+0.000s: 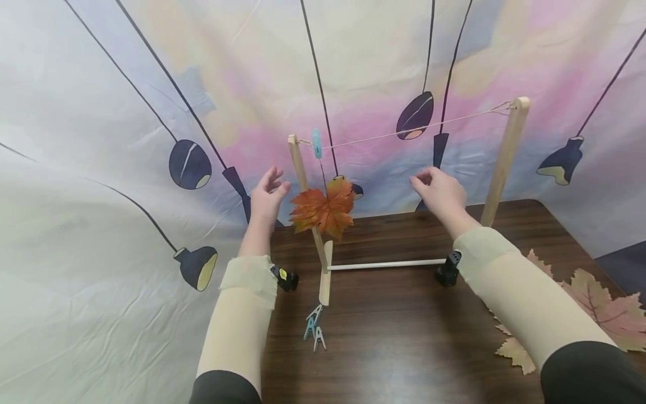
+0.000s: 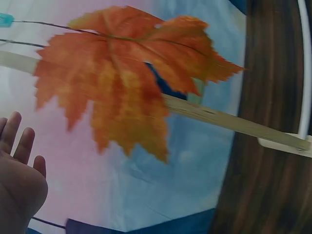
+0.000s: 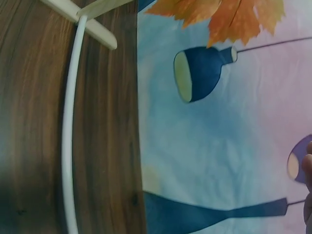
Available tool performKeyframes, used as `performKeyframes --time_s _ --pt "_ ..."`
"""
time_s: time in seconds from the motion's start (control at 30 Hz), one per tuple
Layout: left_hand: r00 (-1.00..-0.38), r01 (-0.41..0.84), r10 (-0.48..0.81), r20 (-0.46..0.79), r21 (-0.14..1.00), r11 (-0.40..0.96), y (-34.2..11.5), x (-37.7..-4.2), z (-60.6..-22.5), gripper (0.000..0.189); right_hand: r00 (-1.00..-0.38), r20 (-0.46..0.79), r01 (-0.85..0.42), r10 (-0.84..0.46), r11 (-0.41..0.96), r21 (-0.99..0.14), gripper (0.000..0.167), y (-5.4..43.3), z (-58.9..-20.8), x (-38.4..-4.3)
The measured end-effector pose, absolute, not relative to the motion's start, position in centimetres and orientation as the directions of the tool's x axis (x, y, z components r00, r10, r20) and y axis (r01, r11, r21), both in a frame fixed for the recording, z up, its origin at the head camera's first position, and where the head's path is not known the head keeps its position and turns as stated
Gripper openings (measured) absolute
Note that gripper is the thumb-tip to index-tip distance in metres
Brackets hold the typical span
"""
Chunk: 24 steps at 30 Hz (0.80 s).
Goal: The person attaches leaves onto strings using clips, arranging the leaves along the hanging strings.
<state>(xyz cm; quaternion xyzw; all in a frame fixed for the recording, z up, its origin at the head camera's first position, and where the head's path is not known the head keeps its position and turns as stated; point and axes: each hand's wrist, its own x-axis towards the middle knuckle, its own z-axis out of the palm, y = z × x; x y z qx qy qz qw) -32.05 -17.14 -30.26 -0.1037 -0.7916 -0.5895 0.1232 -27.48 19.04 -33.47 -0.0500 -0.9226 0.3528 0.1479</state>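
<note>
An orange-red artificial maple leaf (image 1: pixel 325 209) hangs by its thin stem from a light blue clothespin (image 1: pixel 317 143), which is clipped on a string (image 1: pixel 388 134) near the left wooden post. My left hand (image 1: pixel 266 196) is raised just left of the leaf, fingers apart and holding nothing. In the left wrist view, the leaf (image 2: pixel 117 83) fills the upper middle, beyond the left hand's fingers (image 2: pixel 22 146). To the right, my right hand (image 1: pixel 441 193) hovers below the string, fingers loosely bent and nothing seen in them. Only its fingertips (image 3: pixel 308 170) show at the right wrist view's edge.
The wooden frame has a left post (image 1: pixel 299 163), a right post (image 1: pixel 504 163) and a white crossbar (image 1: pixel 386 264) low down. Three loose clothespins (image 1: pixel 310 328) lie on the dark wooden table (image 1: pixel 393 348). Pale pinkish leaves (image 1: pixel 600 303) lie at the right, partly behind my right forearm.
</note>
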Motion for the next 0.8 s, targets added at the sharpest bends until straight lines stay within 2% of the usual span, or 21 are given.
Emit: performKeyframes --time_s 0.2,0.7,0.8 --pt "-0.958 0.278 0.011 0.287 0.917 0.287 -17.6 -31.6 -33.2 0.071 -0.955 0.207 0.025 0.212 0.755 -0.656 0.058 20.7 -35.1 -26.7" --pt "-0.979 0.2 -0.01 0.206 0.962 0.187 -17.7 -30.4 -38.9 0.064 -0.963 0.162 0.066 0.216 0.77 -0.635 0.06 24.5 -38.8 -24.6" --pt "-0.979 0.198 -0.008 0.204 0.958 0.208 -17.5 -30.2 -39.6 0.064 -0.963 0.149 0.081 0.223 0.77 -0.632 0.059 25.4 -39.6 -24.1"
